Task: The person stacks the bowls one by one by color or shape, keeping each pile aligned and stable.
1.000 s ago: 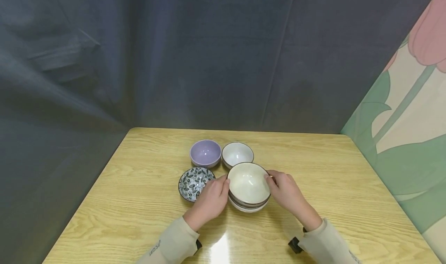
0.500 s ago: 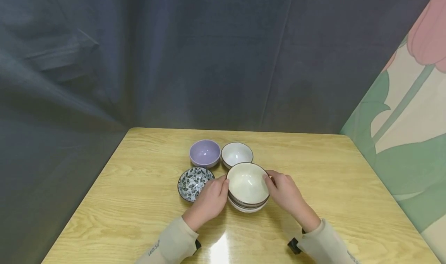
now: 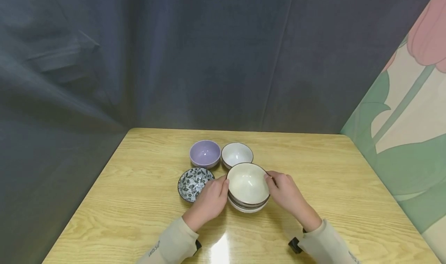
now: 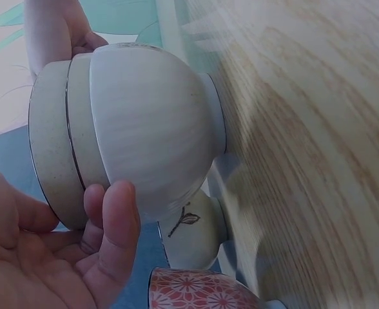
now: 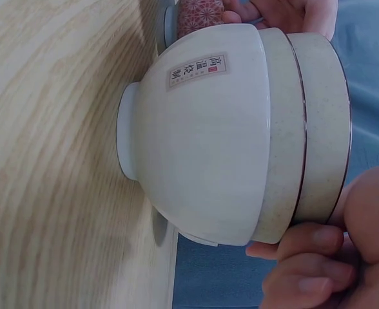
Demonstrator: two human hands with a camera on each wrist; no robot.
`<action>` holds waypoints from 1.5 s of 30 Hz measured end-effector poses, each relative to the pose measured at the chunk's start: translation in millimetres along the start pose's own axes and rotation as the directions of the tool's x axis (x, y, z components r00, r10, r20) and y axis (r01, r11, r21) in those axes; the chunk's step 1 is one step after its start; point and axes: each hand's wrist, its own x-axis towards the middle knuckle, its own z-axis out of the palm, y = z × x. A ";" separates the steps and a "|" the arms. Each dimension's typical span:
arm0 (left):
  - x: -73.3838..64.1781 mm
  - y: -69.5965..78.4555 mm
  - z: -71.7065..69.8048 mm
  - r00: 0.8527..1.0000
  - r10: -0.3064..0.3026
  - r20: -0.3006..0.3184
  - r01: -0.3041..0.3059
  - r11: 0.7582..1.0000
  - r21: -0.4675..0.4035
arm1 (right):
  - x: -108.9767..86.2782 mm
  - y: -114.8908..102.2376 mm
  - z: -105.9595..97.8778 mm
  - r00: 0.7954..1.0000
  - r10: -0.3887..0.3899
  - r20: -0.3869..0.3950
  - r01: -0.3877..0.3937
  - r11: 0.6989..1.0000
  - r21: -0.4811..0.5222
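A stack of bowls (image 3: 248, 184) is at the middle of the table: cream bowls with dark rims nest in a white bowl (image 5: 202, 141) at the bottom. My left hand (image 3: 211, 198) grips the left side of the stack at the rim; in the left wrist view its fingertips lie against the bowls' sides. My right hand (image 3: 286, 190) pinches the opposite side, thumb over the top rim. The stack's foot is at or very close to the tabletop; I cannot tell whether it touches. A flower-patterned bowl (image 3: 191, 182) lies beside my left hand, partly hidden by it.
Behind the stack stand a purple bowl (image 3: 204, 153) and a white bowl with a dark rim (image 3: 237, 154), side by side. A bowl with a red patterned outside (image 4: 196, 290) shows in the left wrist view. The wooden table (image 3: 139, 171) ends at a dark curtain (image 3: 223, 62).
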 end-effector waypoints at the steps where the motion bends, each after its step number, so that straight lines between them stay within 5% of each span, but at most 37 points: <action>1: 0.0 0.1 -0.1 1.000 0.000 0.000 0.000 1.000 0.001 | 0.0 -0.3 -0.1 1.000 0.000 0.004 0.000 1.000 0.000; 37: 4.1 2.4 -3.3 1.000 0.008 -0.017 -0.007 0.999 0.046 | -0.5 1.0 -0.9 0.999 0.026 0.029 -0.026 1.000 -0.001; 45: 1.3 -2.0 -7.9 0.999 -0.039 0.003 0.039 0.999 0.007 | 0.4 2.0 -4.1 0.999 0.050 0.018 -0.050 0.999 -0.002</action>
